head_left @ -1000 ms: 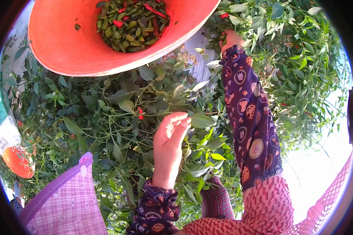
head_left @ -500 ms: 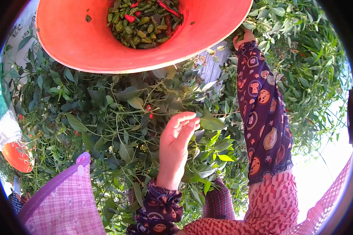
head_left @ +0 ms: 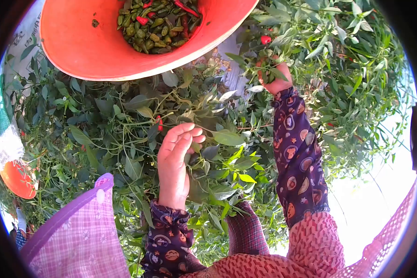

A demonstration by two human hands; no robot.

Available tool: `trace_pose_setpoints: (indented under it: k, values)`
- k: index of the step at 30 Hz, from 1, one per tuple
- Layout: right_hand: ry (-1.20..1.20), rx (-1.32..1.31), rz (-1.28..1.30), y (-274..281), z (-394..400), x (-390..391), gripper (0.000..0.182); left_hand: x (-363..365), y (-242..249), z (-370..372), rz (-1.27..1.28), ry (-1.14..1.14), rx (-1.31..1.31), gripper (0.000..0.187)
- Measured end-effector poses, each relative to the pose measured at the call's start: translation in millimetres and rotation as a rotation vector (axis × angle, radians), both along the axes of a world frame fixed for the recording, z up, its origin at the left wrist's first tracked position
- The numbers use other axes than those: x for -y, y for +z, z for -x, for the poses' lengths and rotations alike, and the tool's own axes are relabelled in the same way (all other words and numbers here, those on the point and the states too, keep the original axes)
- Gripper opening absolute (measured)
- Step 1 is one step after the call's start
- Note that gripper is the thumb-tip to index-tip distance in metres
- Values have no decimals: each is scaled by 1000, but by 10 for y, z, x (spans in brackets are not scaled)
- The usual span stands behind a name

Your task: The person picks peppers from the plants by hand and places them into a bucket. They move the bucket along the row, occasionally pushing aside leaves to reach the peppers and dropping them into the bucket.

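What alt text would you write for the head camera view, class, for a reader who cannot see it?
Two bare hands work in leafy chilli plants: the left hand reaches toward a small red chilli, while the right hand is buried in foliage farther off. An orange basin holding green and red chillies sits above.

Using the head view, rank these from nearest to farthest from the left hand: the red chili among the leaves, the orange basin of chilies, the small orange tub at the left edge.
From the left hand:
1. Red chili, just above the fingertips.
2. Orange basin, overhead at upper left.
3. Small orange tub, far out at the left edge.
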State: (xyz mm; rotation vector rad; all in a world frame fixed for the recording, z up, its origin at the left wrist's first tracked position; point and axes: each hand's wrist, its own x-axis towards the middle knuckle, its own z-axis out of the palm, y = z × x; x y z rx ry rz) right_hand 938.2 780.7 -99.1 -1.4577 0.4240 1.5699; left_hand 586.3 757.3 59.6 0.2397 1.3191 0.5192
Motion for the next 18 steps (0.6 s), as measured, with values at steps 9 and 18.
trace_pose_setpoints:
  k: [9,18]
  values:
    - [-256,-88,-58,2000,736,1514,23,937,941,967,-70,130,-238,20]
    - [-24,-620,-711,3725,1521,1535,22,1435,2349,446,-251,-72,-28,18]
